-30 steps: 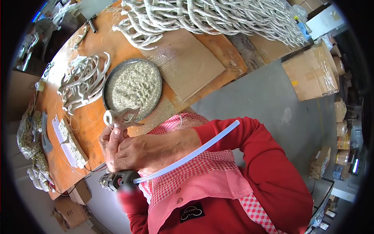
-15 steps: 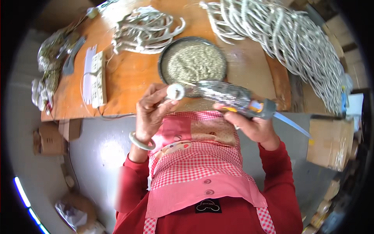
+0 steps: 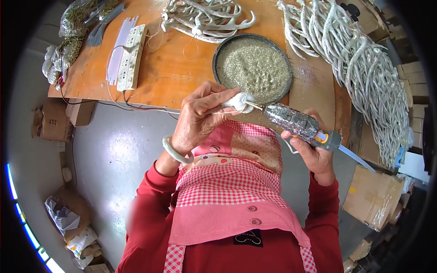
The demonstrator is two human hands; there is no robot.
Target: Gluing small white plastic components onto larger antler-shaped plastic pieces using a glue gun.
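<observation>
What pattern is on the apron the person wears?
The apron has a red-and-white check, seen best in the head view.

Our left hand pinches a white piece at the glitter-coated glue gun gripped by our right hand, beside the glitter pan.

- My left hand is raised in front of my chest, just short of the round glitter pan, fingers curled and pinched together at the tips.
- My left wrist bends back toward me from the pan, the red-sleeved forearm running down to my body.
- My right hand sits right of and below the pan, fist wrapped closed, thumb on top.
- My right forearm rises from the lower edge, elbow tucked.
</observation>
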